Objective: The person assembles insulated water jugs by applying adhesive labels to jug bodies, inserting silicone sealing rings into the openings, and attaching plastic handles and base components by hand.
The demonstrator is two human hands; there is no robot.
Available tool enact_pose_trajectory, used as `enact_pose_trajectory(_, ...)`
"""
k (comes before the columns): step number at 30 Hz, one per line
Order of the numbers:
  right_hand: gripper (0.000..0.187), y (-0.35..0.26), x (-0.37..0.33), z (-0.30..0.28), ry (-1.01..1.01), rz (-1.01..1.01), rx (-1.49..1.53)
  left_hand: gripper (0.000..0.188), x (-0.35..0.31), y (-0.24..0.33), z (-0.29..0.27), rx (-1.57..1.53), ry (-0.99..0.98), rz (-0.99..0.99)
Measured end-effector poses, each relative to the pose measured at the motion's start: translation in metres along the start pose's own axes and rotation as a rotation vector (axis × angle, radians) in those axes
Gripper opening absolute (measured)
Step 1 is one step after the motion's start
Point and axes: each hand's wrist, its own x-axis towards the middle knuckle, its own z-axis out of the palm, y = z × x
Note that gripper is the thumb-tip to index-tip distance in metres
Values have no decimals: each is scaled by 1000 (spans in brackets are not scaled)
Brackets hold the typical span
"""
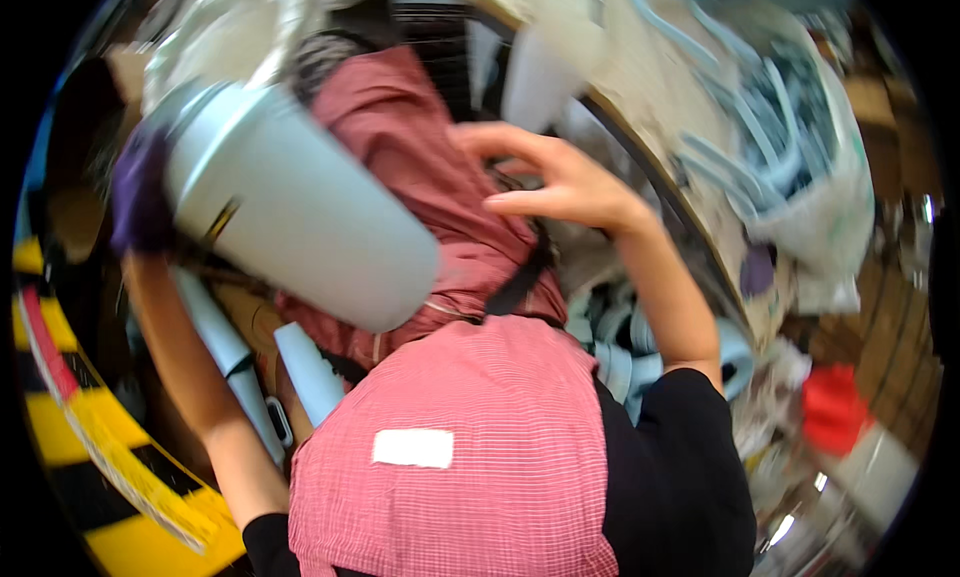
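Observation:
A large pale blue tumbler (300,207) lies tilted across the space over my lap, its wider rimmed end up and to the left. A small dark and gold mark shows on its side. My left hand (143,192), in a purple glove, holds it at the rimmed end; most of the fingers are hidden behind it. To the right, my bare right hand (560,177) is held in the air with thumb and fingers apart, nothing in it. It is over the red apron (390,117) on my lap, near the table edge.
On the table (640,87) at right, a white bag (835,197) holds several pale blue handles (770,137). A white-lined bin (225,37) stands far left. More pale blue tumblers (305,372) lie below my left arm. A red cloth (835,409) and yellow-black floor marking (60,427) flank me.

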Motion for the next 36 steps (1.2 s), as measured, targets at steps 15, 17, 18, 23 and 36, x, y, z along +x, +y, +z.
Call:
enact_pose_trajectory(15, 81, 236, -325, 91, 673, 1403, -721, 50, -25, 64, -52, 177, -242, 368)
enact_pose_trajectory(17, 71, 227, -325, 110, 614, 1187, -983, 50, -32, 39, -66, 145, -99, 402)
enact_pose_trajectory(18, 67, 221, -320, 119, 618, 1073, -1108, 49, -34, 26, -69, -49, -25, 289)
enact_pose_trajectory(23, 44, 171, -305, 102, 1051, 838, -933, 48, -54, -111, -80, -189, 200, 187)
enact_pose_trajectory(36, 46, 91, -292, 61, 1106, 846, -396, 47, -94, -102, 71, -315, 289, 43)
